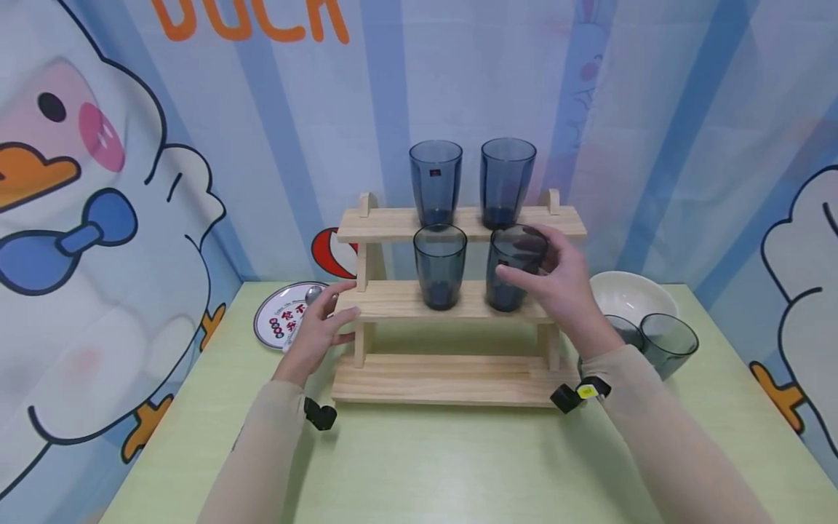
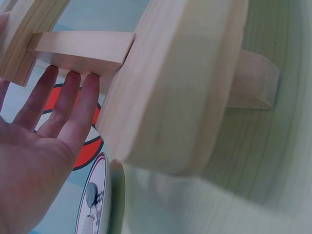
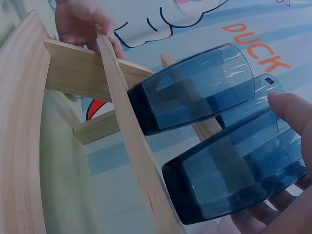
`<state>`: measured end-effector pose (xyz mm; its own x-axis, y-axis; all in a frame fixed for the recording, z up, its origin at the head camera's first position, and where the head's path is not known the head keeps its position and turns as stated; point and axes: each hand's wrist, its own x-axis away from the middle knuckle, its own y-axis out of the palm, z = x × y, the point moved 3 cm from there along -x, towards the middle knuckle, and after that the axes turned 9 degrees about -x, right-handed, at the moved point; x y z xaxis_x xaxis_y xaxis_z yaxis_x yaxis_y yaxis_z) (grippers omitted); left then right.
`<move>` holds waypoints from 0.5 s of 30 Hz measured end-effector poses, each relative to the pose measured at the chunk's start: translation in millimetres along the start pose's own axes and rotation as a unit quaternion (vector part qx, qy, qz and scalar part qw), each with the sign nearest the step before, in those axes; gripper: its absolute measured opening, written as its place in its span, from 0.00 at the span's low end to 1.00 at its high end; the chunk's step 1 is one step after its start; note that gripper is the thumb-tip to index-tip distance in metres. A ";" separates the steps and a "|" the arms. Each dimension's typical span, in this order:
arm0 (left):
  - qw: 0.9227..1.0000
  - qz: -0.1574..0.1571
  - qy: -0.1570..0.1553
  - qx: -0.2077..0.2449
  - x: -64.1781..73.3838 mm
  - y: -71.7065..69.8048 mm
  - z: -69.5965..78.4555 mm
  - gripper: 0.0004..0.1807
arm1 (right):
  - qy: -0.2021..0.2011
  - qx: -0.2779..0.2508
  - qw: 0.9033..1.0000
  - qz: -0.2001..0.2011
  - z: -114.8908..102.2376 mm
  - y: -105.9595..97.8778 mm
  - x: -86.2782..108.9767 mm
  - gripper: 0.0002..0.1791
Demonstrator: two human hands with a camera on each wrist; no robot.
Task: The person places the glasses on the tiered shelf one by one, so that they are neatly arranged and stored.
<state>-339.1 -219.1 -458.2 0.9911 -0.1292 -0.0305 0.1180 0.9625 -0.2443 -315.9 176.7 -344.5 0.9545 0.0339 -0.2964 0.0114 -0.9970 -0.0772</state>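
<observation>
My right hand (image 1: pixel 556 284) holds a blue-grey drinking glass (image 3: pixel 239 168) upright at the middle shelf, thumb in front and fingers round the far side. Its base is at the board; whether it bears full weight I cannot tell. Left of it another glass (image 1: pixel 441 269) stands on the same shelf. Two matching glasses, a left one (image 1: pixel 436 178) and a right one (image 1: pixel 508 178), stand on the top shelf. At the left end of the wooden three-tier rack (image 1: pixel 452 382), my left hand (image 1: pixel 317 327) touches the side support with straight fingers (image 2: pixel 62 114).
Two more glasses stand on the table at right, one (image 1: pixel 668 342) plainly visible, the other partly behind my forearm. Behind them is a white bowl (image 1: pixel 631 291). A printed plate (image 1: pixel 271 316) with a spoon (image 1: pixel 313 294) lies at left. A patterned curtain (image 1: pixel 275 145) hangs behind.
</observation>
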 end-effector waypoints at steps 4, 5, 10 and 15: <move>1.000 0.002 -0.002 -0.005 0.0 0.3 0.0 0.32 | 0.013 0.005 1.000 -0.007 -1.4 3.6 -2.1 0.45; 1.000 0.004 -0.003 -0.007 0.0 0.4 0.0 0.32 | 0.018 0.007 1.000 -0.007 -1.6 4.2 -2.4 0.46; 1.000 0.004 -0.003 -0.009 -0.5 0.7 -0.4 0.32 | 0.027 0.010 1.000 -0.007 -1.7 7.3 -4.7 0.46; 1.000 0.005 0.002 -0.010 -0.2 0.8 0.3 0.32 | 0.028 0.013 0.999 -0.009 -1.2 10.4 -7.5 0.47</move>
<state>-339.2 -218.3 -458.1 0.9921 -0.1200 -0.0363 0.1063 0.9588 -0.2633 -322.6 166.0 -341.9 0.9693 0.0463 -0.2414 0.0211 -0.9941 -0.1061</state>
